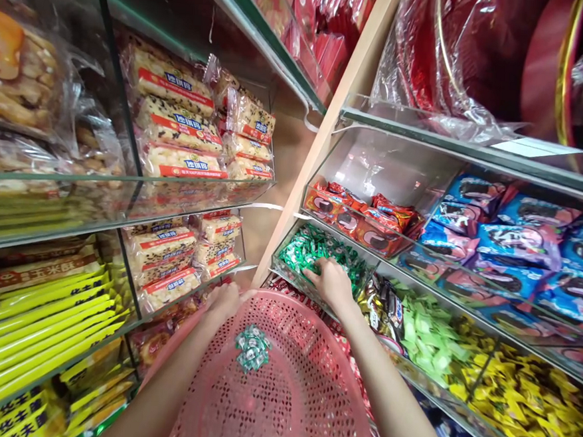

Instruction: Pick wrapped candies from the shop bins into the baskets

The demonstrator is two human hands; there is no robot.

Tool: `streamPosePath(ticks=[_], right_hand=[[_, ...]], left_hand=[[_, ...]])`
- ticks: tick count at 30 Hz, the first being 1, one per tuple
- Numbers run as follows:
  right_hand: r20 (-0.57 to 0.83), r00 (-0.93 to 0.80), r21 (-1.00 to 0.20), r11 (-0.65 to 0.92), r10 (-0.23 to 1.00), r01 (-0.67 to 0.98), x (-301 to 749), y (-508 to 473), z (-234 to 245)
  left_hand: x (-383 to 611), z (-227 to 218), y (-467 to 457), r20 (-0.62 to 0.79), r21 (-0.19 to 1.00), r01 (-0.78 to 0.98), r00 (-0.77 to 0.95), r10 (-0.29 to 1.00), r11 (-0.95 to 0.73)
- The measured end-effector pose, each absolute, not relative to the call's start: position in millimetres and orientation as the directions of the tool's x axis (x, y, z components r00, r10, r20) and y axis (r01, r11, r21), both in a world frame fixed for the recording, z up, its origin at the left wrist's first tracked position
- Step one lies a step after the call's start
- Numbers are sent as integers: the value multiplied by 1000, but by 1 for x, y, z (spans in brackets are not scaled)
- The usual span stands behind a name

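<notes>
A pink perforated plastic basket (277, 417) is tilted in front of me, and my left hand (223, 301) grips its far rim on the left. Inside the basket lies a small heap of green-wrapped candies (253, 347). My right hand (333, 283) reaches past the rim into a clear shelf bin full of the same green candies (302, 242). Its fingers are bent down at the candies; whether any are pinched between them is hidden.
Wrapped puffed-rice bars (181, 121) and yellow packets (38, 334) fill glass shelves on the left. To the right are red packets (371, 217), blue cookie packs (515, 234), pale green candies (433, 335) and yellow candies (538, 402). A wooden post (321, 141) stands between the shelves.
</notes>
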State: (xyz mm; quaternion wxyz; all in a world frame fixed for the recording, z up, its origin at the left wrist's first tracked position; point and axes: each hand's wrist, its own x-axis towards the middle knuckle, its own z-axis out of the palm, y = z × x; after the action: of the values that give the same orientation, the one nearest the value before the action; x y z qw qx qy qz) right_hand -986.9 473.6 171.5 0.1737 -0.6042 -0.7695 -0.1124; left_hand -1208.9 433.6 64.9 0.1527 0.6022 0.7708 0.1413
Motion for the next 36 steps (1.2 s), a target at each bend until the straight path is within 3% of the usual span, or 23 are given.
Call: streamPosePath(ticks=[3, 9, 13, 17, 20, 22, 24, 28, 36], right_hand=[[370, -198, 4, 212, 908, 977, -989, 476, 168], [431, -195, -21, 226, 881, 974, -981, 477, 168], [603, -178, -150, 330, 778, 932, -980, 467, 171], [720, -211, -350, 609, 661, 711, -999, 450, 163], [576, -196, -664, 595, 793, 454, -1016, 444, 143], [398, -177, -854, 434, 900, 287, -1023, 444, 127], [243, -164, -950, 269, 956, 161, -1025, 446, 113], [100, -171, -989, 116, 980, 88, -1021, 449, 94], [-137, -284, -957, -54, 949, 284, -1020, 445, 34]], left_hand=[[-1208, 68, 432, -75, 399, 885, -228, 971, 239], [-1208, 67, 433, -69, 406, 882, -231, 970, 239], [-1209, 64, 435, -62, 400, 885, -232, 971, 237], [-1208, 65, 434, -77, 397, 882, -245, 967, 255], [-1207, 64, 434, -86, 398, 878, -253, 964, 266], [-1207, 63, 434, -89, 402, 876, -251, 964, 265], [-1208, 62, 434, -87, 403, 877, -247, 965, 261], [-1209, 62, 434, -77, 392, 886, -237, 969, 248], [-1206, 64, 433, -63, 375, 897, -230, 971, 236]])
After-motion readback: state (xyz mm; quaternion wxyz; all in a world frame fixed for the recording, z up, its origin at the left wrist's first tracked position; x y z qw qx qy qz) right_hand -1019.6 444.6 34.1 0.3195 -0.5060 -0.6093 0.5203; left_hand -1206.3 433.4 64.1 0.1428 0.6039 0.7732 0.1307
